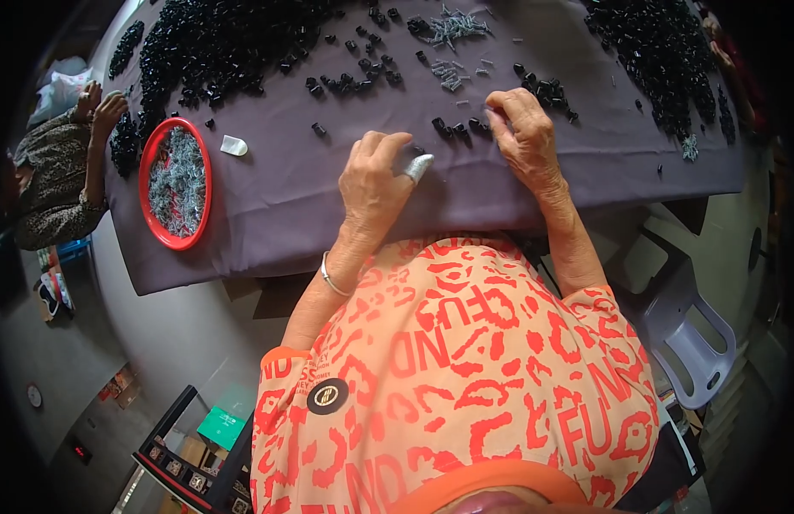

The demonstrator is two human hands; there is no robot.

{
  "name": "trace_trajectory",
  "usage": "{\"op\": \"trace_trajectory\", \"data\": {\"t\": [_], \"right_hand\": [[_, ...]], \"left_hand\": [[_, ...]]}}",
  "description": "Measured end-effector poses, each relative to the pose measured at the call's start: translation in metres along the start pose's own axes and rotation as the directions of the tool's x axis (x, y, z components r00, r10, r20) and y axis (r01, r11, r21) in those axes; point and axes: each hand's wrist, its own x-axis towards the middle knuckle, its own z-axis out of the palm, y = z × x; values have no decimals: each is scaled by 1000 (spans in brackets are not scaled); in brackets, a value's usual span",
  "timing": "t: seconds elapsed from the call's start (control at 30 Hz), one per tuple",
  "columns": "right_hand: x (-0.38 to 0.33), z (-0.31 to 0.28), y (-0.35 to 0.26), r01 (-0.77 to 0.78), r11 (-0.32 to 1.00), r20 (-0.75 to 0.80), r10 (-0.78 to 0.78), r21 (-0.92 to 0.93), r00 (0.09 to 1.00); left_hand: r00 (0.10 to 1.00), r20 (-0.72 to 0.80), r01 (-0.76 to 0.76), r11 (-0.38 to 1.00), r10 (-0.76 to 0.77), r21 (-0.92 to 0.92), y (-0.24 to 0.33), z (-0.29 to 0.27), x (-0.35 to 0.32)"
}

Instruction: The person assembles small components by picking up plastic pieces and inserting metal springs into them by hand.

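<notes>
My left hand [375, 176] rests on the purple cloth [294, 206] with its fingers curled; a pale cover sits on the thumb tip, and I cannot tell whether anything is in the hand. My right hand [521, 128] pinches at a few small black plastic pieces [457, 130] lying on the cloth just left of it. More loose black pieces [354, 77] and small grey metal parts [452, 30] are scattered ahead of both hands.
A red round tray [146, 193] of grey metal parts sits at the left. Large heaps of black pieces [217, 43] lie at the far left and far right [662, 60]. Another person's hands [101, 107] work at the left edge. A grey plastic chair [688, 334] stands at my right.
</notes>
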Motion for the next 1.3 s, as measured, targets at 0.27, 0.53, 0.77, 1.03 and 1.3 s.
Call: {"op": "trace_trajectory", "data": {"t": [0.27,0.53,0.77,1.03,1.3], "right_hand": [[27,18,0,104,977,227,-60,-188,972],[19,14,-5,112,993,26,-111,-42,993],[9,-3,-22,-114,942,125,78,316,989],[4,-8,-35,-146,881,128,98,449,987],[2,-1,-39,-135,873,128,84,469,988]], "left_hand": [[996,-22,-84,996,84,1,-11,11,0],[988,-107,88,982,-107,-166,-11,12,1],[982,-130,124,985,-139,-121,-12,9,9],[988,-124,72,991,-87,-116,-17,14,14],[989,-46,137,987,-142,-87,-15,5,17]]}}
